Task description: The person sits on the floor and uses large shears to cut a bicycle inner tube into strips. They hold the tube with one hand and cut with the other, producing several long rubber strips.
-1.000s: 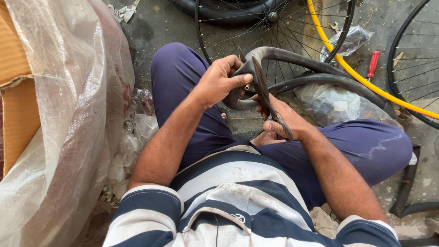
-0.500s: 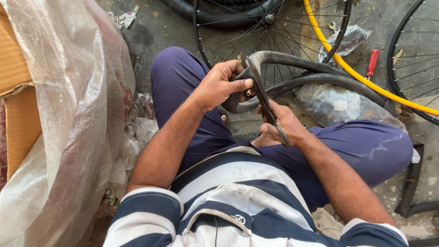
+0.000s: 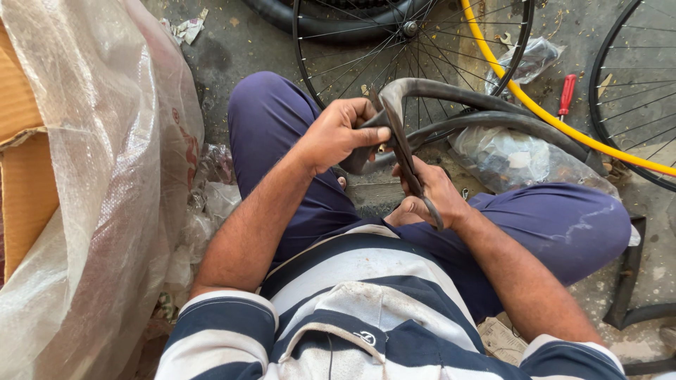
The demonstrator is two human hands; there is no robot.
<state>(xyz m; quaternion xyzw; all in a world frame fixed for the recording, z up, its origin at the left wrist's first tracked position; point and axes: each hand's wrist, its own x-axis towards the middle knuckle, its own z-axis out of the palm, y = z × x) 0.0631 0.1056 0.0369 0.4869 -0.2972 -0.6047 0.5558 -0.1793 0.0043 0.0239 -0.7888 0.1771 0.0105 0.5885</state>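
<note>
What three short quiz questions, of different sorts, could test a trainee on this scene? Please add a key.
1. True or false: the left hand grips the folded inner tube.
2. What does the right hand hold? A) red screwdriver B) scissors C) yellow hose
3. Fill in: the red screwdriver lies on the ____ beside the yellow hose.

Key: 1 true; 2 B, the scissors, blades at the tube; 3 floor.
</note>
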